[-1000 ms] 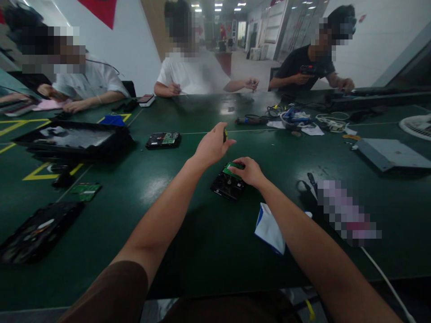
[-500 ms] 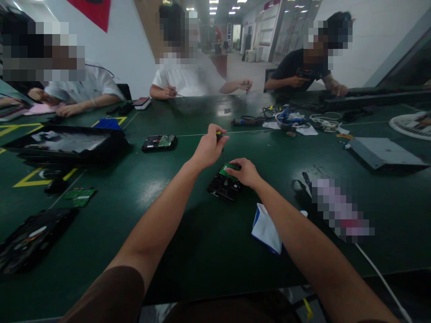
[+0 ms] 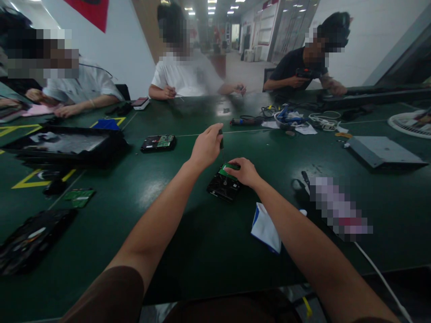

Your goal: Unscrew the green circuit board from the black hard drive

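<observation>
A black hard drive [image 3: 223, 185] with a green circuit board [image 3: 227, 170] on top lies on the dark green table [image 3: 208, 233] in front of me. My right hand [image 3: 244, 172] rests on the drive's far end, fingers curled over the green board. My left hand [image 3: 206, 146] is raised just above and to the left of the drive, closed round the dark handle of a small screwdriver [image 3: 221, 138] that points down towards the drive.
A white and blue cloth [image 3: 266, 228] lies near my right forearm. Another hard drive [image 3: 159, 142], a black tray [image 3: 63, 143], a loose green board [image 3: 79, 196] and a dark device [image 3: 32, 240] lie left. Cables, a bowl [image 3: 290, 119] and a grey box [image 3: 384, 152] lie right. Three people work across the table.
My left hand has turned slightly on the screwdriver, hiding its yellow tip, and stays above the drive. My right hand has kept its hold on the drive. The view shifted slightly.
</observation>
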The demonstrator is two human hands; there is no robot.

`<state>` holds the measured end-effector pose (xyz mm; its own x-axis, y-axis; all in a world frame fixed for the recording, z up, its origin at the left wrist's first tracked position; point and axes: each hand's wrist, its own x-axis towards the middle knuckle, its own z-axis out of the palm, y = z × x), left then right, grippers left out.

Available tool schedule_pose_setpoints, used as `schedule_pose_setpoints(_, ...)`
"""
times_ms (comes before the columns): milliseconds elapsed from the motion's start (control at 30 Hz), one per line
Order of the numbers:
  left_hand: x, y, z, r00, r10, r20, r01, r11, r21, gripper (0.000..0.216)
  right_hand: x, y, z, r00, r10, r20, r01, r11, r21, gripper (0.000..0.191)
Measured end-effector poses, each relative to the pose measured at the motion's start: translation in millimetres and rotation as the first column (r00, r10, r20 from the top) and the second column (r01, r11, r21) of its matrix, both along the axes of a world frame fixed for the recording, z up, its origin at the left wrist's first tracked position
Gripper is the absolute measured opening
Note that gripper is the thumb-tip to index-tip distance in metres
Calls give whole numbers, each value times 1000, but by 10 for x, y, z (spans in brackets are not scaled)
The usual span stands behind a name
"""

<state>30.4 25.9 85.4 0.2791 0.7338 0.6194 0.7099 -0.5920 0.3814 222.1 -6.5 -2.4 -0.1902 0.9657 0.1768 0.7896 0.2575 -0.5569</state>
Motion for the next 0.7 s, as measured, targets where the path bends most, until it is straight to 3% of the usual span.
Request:
schedule_pose_setpoints(100, 21, 6, -32, 998, 29, 48, -26, 999, -46, 37, -2, 2, 4, 1000, 2, -8, -2, 1000, -4, 36)
schedule_pose_setpoints(267, 30, 34, -122, 978, -2, 206, 17, 998, -68, 49, -1, 8, 8, 1000, -4, -5, 4, 1000, -16, 35)
schedule_pose_setpoints(433, 58, 33, -151, 961, -53, 273, 78, 994, -82, 48, 4, 23, -15, 1000, -13, 1, 13, 1000, -13, 35)
schedule_pose_setpoints(700, 11, 20, -58, 993, -60, 100, 67, 996, -60, 41, 12, 24, -27, 999, 11, -35, -11, 1000, 0, 36)
